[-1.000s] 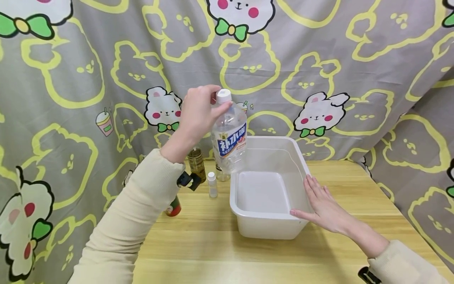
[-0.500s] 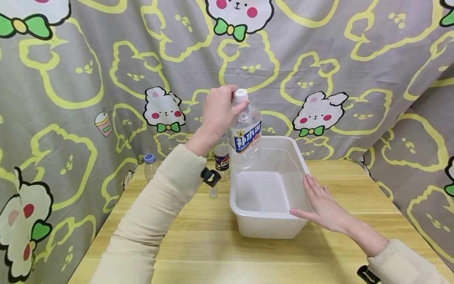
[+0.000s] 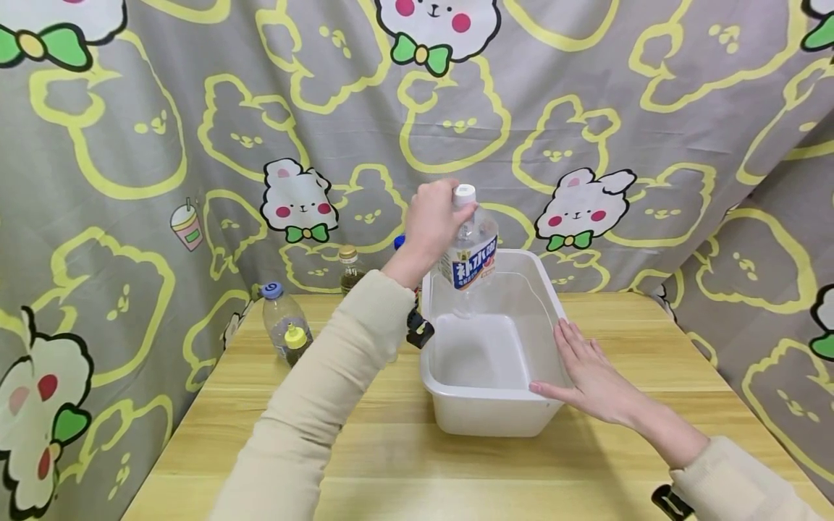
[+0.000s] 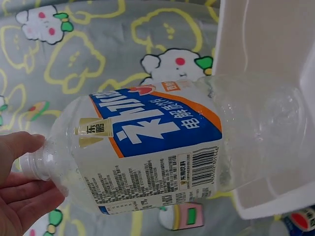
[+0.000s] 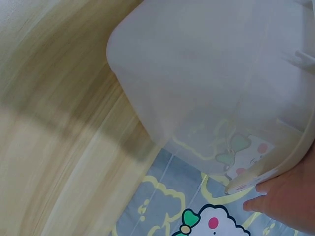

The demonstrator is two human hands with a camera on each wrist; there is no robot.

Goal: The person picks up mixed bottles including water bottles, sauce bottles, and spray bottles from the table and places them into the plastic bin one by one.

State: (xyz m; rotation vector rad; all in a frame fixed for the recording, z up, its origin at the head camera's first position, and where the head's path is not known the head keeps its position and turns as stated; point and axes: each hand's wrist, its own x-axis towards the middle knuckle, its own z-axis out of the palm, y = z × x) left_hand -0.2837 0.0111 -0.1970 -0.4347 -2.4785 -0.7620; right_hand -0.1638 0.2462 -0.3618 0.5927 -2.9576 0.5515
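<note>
A clear plastic drink bottle [image 3: 474,264] with a white cap and a blue, white and orange label hangs upright from my left hand [image 3: 430,224]. Fingers and thumb pinch its neck just under the cap. No drink shows inside it in the left wrist view, where the bottle [image 4: 157,142] lies across the picture. Its lower part is over the inside of a deep white plastic basin [image 3: 485,394], below the height of the far rim in the head view. My right hand [image 3: 596,383] rests on the basin's right rim, fingers extended and thumb at the near corner.
Left of the basin on the wooden table [image 3: 391,463] stand a blue-capped clear bottle [image 3: 280,315], a small yellow-capped bottle [image 3: 296,340] and a gold-capped dark bottle [image 3: 350,268]. My left sleeve hides other items. A patterned curtain [image 3: 365,101] hangs behind.
My left hand has carried the bottle rightward from the basin's left edge to over its inside, then lowered it a little. The right hand and basin stay put.
</note>
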